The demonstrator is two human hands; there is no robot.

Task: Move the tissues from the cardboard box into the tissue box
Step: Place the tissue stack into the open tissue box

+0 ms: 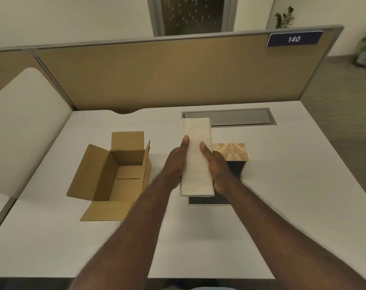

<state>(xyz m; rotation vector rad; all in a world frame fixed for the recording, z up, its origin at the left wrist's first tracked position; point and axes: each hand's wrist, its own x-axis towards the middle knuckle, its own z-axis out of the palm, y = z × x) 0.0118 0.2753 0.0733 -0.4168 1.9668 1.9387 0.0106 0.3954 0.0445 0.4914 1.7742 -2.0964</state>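
Observation:
A white stack of tissues is held lengthwise between both hands above the tissue box. My left hand grips its left side with the thumb on top. My right hand grips its right side the same way. The tissue box sits under and to the right of the stack; it is dark, with a gold patterned panel, and is mostly hidden by the tissues and my right hand. The brown cardboard box stands open to the left, flaps spread, with nothing visible inside.
All of this sits on a white desk. A grey cable tray cover is set into the desk behind the tissues. A tan partition panel rises along the back edge. A white chair back stands at the left.

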